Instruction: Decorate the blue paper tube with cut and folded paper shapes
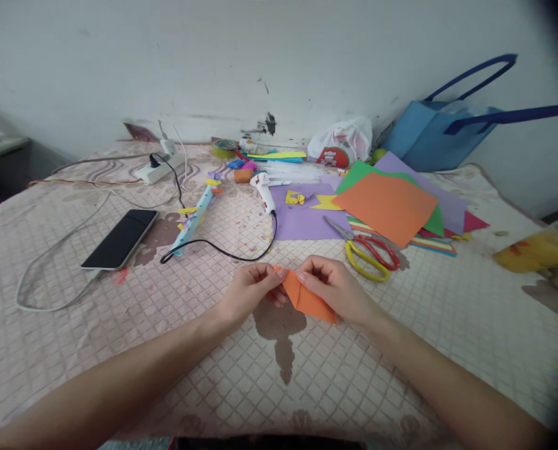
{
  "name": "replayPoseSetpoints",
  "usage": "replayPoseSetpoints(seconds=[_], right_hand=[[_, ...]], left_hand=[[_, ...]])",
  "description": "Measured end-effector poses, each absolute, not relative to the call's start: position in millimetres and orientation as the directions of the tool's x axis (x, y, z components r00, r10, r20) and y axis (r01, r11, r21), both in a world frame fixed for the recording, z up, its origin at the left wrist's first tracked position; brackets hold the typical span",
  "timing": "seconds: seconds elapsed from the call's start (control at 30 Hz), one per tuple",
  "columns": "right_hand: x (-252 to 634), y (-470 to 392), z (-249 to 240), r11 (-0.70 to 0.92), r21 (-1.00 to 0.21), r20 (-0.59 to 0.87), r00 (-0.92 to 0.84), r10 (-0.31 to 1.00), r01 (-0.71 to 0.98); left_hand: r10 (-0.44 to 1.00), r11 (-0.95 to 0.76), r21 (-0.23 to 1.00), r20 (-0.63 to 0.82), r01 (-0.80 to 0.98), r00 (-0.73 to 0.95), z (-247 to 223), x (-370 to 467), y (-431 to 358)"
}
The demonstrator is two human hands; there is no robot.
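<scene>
1. While pinched between both hands: folded orange paper (pixel 306 298), held just above the tablecloth (pixel 166 350).
2. Left hand (pixel 246 292): fingertips gripping the paper's left corner.
3. Right hand (pixel 338 289): gripping the upper edge (scissors (pixel 370 251) just beyond).

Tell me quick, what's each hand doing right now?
Left hand: closed, pinching the folded orange paper at its upper corner.
Right hand: closed, pinching the same paper along its top edge.
</scene>
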State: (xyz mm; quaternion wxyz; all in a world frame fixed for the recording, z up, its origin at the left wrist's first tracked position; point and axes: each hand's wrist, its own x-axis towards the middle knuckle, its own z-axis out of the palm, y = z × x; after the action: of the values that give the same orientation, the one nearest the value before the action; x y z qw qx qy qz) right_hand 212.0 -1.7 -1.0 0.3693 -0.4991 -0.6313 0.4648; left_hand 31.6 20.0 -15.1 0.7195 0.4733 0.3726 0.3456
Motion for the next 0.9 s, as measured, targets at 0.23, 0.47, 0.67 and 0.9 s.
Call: replayPoseSetpoints(seconds=[0.23,0.47,0.67,0.9], right_hand=[[210.6,-1.5,-4.4,0.106,-0.952,0.051,-0.193,0.98,0.286],[209.7,-0.3,-8.6,0.088,-0.957,0.041,-0.174,0.984,0.275],[209.2,0.6,-10.8,0.1,-0.956,0.059,-0.153,0.986,0.276],[209.9,1.2,-12.6,0.098,-0.962,0.061,-0.147,0.987,0.256]], left_hand=[[0.768,0.372,0.927,-0.286,-0.036,0.573,-19.4,33.1,17.4],[0.703,0.39,0.921,-0.308,0.014,0.642,-19.4,33.1,15.2],[0.685,0.391,0.92,-0.31,0.026,0.66,-21.4,33.9,14.6],[0.669,0.394,0.919,-0.307,0.027,0.677,-21.0,32.5,15.8]])
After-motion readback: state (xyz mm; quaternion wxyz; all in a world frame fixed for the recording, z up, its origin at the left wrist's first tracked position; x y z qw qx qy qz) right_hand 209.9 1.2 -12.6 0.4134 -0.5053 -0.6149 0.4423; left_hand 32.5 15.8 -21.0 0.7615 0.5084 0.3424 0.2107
